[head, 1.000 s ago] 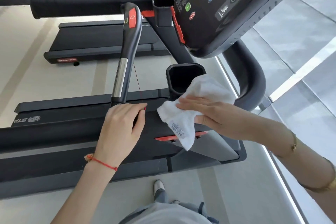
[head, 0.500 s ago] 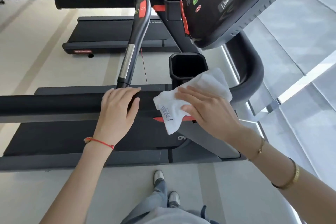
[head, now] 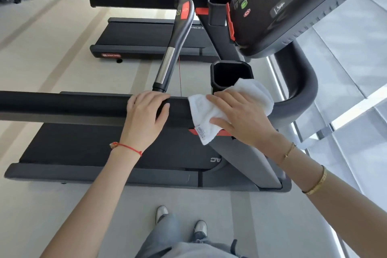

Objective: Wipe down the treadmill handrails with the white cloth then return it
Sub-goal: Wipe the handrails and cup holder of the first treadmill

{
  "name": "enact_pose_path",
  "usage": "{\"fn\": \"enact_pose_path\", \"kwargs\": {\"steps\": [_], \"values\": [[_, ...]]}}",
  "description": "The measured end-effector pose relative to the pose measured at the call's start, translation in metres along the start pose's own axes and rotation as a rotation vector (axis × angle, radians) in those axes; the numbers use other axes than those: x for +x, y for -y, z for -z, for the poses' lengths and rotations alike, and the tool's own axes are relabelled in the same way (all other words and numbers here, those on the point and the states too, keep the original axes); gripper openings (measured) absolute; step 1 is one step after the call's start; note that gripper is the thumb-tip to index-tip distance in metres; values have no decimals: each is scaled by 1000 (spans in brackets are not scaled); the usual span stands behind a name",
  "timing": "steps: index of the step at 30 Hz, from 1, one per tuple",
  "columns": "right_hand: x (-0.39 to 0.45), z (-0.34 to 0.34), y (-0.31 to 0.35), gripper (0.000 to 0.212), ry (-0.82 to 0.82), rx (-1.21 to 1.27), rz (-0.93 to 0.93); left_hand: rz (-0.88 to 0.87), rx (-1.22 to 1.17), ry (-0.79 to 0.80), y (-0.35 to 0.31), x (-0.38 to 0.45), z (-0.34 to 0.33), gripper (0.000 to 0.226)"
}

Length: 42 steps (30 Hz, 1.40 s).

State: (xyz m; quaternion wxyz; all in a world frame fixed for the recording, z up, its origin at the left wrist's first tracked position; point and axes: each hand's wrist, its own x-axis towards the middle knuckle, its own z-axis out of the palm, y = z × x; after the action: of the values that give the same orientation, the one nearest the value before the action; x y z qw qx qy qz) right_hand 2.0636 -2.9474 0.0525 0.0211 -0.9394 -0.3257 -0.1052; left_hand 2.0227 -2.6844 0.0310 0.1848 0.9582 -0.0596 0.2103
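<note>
A black padded handrail (head: 62, 103) of the treadmill runs across the view from the left edge to the console. My left hand (head: 146, 115) lies over the rail with its fingers curled on top, just below the foot of a silver-and-black pulse grip (head: 167, 65). To its right the white cloth (head: 209, 115) is draped over the same rail, a small label hanging at its lower corner. My right hand (head: 240, 117) presses flat on the cloth, fingers spread, next to the black cup holder (head: 230, 73).
The console (head: 293, 6) slopes overhead at upper right, and a curved grey rail (head: 301, 90) bends round at right. The running belt (head: 104, 146) lies below the handrail. A second treadmill (head: 146, 37) stands behind. My feet (head: 182, 222) are on the pale floor beside the deck.
The view has shifted, bringing the handrail higher under both hands. My left hand has settled over the rail. My right hand with the cloth has come up onto the rail beside the cup holder.
</note>
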Motion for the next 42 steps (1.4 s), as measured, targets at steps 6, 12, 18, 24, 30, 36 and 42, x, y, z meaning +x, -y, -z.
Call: {"fn": "enact_pose_path", "kwargs": {"steps": [6,12,18,24,30,36,42], "values": [[24,-11,29,60,23,-60,29,35,28,-34,30,-2,9,25],[62,-23,78,59,-27,-88,12,25,42,-52,79,-2,27,20],[114,-42,150,60,-101,-99,21,-6,34,-73,139,-3,52,24],[160,-51,212,56,-197,-121,-23,-28,42,-110,205,-10,79,22],[169,-54,226,58,-237,-85,-51,-36,29,-96,255,-18,100,19],[160,-55,227,54,-338,-107,-224,-33,23,-67,290,-17,116,19],[194,-64,278,52,-361,-124,-287,19,44,-44,318,-20,127,31]]}}
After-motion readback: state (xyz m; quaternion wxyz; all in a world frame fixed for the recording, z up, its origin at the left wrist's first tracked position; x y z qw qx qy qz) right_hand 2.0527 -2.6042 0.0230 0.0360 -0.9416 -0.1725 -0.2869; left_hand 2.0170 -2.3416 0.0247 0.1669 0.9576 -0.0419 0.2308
